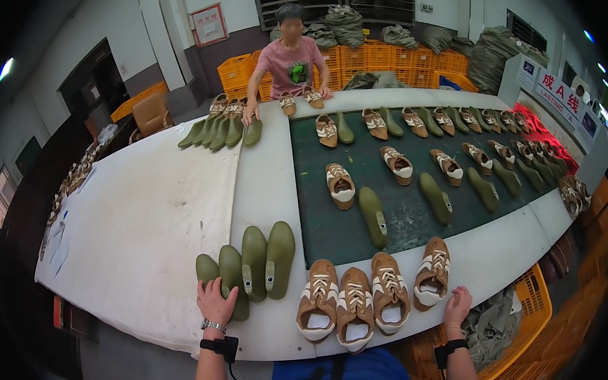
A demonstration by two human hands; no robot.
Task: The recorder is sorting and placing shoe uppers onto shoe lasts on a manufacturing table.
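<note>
Several olive-green shoe lasts point(281, 257) stand side by side at the near left of the white tabletop. My left hand point(216, 301) lies over the leftmost lasts, fingers spread and touching them; its palm hides part of them. To the right, several brown-and-white lace-up sneakers point(320, 297) form a near row, with white paper inside their openings. My right hand point(458, 306) is at the table's near edge, just right of the last brown sneaker point(432, 272) and apart from it. Its fingers are loosely bent, and nothing shows in them.
A green conveyor belt point(412, 226) carries rows of sneakers and lasts. Across the table a person in a pink shirt point(293, 62) touches a far group of lasts point(217, 132). Orange crates point(532, 305) stand by my right side, others at the back. A white cloth point(144, 216) covers the left.
</note>
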